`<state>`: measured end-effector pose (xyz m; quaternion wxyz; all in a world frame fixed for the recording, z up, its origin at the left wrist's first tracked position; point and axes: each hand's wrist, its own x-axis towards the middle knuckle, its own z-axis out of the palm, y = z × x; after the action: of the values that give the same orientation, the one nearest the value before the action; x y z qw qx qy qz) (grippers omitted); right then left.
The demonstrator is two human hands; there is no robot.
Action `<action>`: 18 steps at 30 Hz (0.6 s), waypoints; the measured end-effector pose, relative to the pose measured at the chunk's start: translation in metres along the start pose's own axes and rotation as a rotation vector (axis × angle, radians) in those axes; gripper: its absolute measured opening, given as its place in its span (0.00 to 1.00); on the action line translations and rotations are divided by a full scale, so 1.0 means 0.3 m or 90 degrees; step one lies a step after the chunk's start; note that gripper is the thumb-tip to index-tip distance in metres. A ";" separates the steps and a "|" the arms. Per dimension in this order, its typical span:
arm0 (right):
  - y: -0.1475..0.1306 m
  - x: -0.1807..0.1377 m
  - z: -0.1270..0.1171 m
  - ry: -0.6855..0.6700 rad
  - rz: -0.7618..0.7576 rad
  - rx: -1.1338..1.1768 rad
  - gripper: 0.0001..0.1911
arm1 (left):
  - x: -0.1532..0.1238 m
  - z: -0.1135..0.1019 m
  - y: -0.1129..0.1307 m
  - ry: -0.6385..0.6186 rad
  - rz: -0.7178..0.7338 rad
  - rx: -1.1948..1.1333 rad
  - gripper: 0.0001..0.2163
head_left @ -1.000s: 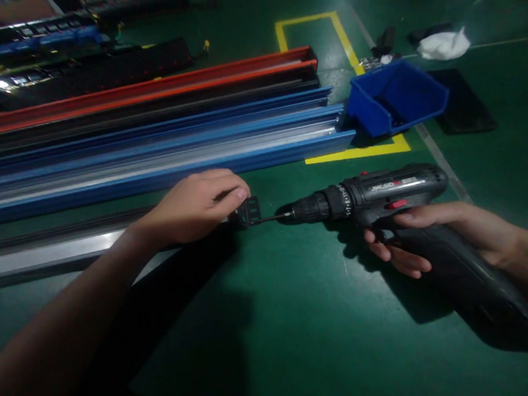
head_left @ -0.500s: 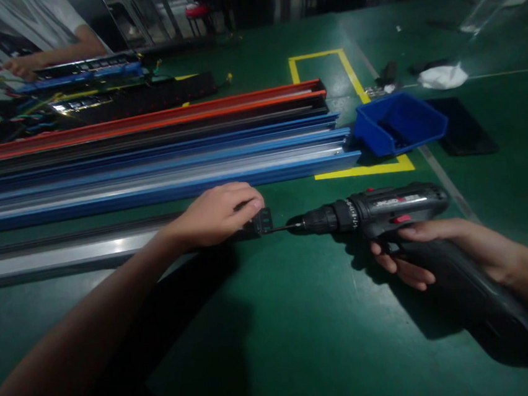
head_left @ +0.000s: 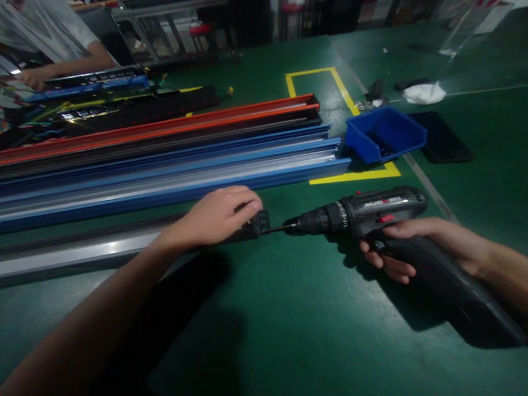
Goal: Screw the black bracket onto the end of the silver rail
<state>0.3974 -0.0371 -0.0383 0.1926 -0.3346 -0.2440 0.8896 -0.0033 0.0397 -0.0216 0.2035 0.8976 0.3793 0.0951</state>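
Note:
My right hand (head_left: pixel 404 250) is wrapped round the handle of a black and grey cordless drill (head_left: pixel 377 206), which lies level and points left. Its long thin bit (head_left: pixel 277 228) reaches a small black end cap (head_left: pixel 262 222) at the right end of a silver and black metal profile (head_left: pixel 110 247). Over that end lies my left hand (head_left: pixel 221 214), its fingers curled round the profile and its thumb beside the cap. The fingertips on the far side are hidden, and so is the exact spot where the bit meets the cap.
Blue profiles (head_left: pixel 197 182) and an orange one (head_left: pixel 237 112) lie behind, parallel. A blue bin (head_left: pixel 386 136) with small dark parts stands right of them, beside a dark flat pad (head_left: pixel 442 137) and a crumpled white bag (head_left: pixel 424 93). A co-worker's hand (head_left: pixel 35 77) is at far left among wires.
The view has shifted slightly, so the bench's back appears lower. The drill and my right hand sit a little further left in view; the bit is still at the end cap.

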 end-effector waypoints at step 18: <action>0.006 0.003 -0.014 -0.018 -0.027 -0.099 0.18 | 0.004 0.005 -0.008 0.012 0.016 0.003 0.21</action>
<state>0.3992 -0.0368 -0.0425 0.1815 -0.3309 -0.3224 0.8681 -0.0035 0.0416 -0.0239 0.1968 0.9019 0.3699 0.1051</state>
